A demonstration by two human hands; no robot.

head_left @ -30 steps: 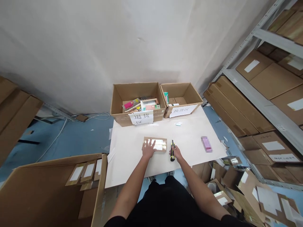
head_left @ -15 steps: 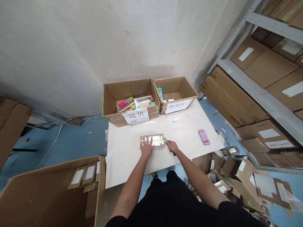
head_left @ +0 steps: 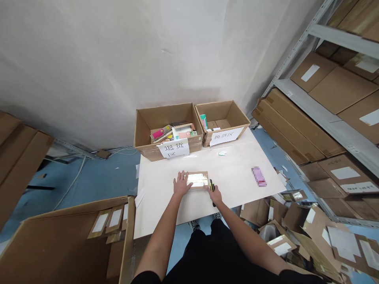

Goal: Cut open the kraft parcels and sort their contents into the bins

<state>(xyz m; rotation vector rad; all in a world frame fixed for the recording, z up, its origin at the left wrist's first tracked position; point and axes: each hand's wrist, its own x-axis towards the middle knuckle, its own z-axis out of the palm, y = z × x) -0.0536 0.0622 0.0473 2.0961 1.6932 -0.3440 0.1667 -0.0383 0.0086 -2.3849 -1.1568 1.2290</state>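
A small cardboard box (head_left: 197, 180) with a white label and shiny tape lies flat on the white-topped table (head_left: 237, 169). My left hand (head_left: 181, 184) grips its left end, fingers at the far side and thumb over the near part of the top. At the box's right end is my right hand (head_left: 215, 195), closed around a yellow and black utility knife (head_left: 212, 185). The thumb side of that hand is against or very near the box's near right corner. Whether the knife's blade is out I cannot tell.
Two open cartons with paper signs, a left carton (head_left: 142, 152) and a right carton (head_left: 244, 128), hold small packages at the table's back. A blurred pink item (head_left: 259, 176) lies right. A big carton (head_left: 128, 232), scrap cardboard (head_left: 296, 232) and a loaded shelf (head_left: 325, 114) surround the table.
My left hand has shifted from the top of the box to its left end. The knife now points away from me beside the box. The box's top looks different, with a broader white label.
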